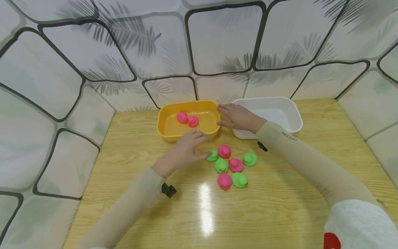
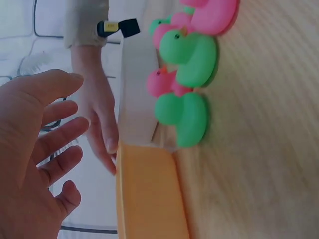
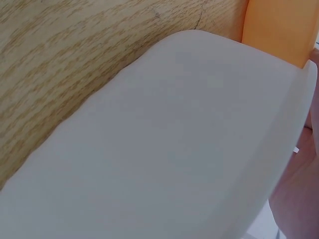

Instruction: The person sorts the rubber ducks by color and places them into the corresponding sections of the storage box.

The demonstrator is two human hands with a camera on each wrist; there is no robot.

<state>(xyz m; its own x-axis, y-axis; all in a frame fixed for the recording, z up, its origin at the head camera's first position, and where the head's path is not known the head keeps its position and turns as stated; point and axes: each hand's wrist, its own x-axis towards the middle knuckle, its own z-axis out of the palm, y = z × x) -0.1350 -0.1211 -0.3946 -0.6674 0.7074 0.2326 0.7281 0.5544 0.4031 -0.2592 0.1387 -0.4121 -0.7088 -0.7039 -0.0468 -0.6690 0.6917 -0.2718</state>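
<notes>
We see a wooden table (image 1: pixel 280 207) with the yellow tub (image 1: pixel 164 121) towards its far edge, and just to the right of that tub sits the white tub (image 1: pixel 281 117). The right hand (image 1: pixel 240 117) reaches over the white tub's left part to the yellow tub's right rim; its fingers look straight, tips at that rim, and we see them wrapped round nothing. The left hand (image 1: pixel 181 150) hovers by the yellow tub's near right corner, its fingers loosely bent and holding nothing, the thumb close to the nearest duck but seemingly apart from it. As for the ducks, we count two pink ducks (image 1: pixel 182 118) inside the yellow tub, side by side near its middle. Seven more lie loose on the near side of the yellow tub, off its right corner: three pink ducks (image 1: pixel 236 165) and four green ducks (image 1: pixel 221 165), bunched together. By our reckoning the work is at an early stage, with only that pair in a tub and all seven of the loose ones left to deal with.
</notes>
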